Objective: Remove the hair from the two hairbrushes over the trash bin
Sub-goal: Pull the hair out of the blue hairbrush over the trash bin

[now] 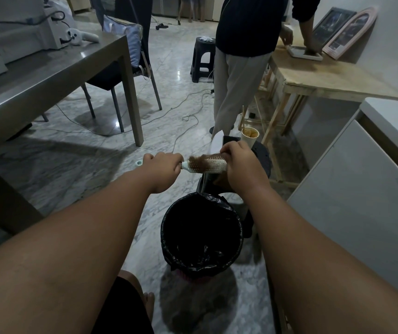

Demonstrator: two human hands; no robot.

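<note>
One hairbrush (206, 164), two hands, one bin (201, 233)

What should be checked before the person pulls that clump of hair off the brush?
1. Left hand grips the handle of the pale mint plastic hairbrush: ok.
2. Right hand is at the brush's far end, by the bristles: ok.
3. Brown hair clump is within reach on the bristles: ok.
4. Trash bin with black liner stands open: ok.
5. Brush is held directly above the bin: cannot tell; it appears beyond the bin's far rim.
6. Second hairbrush is at hand: cannot tell.
</note>
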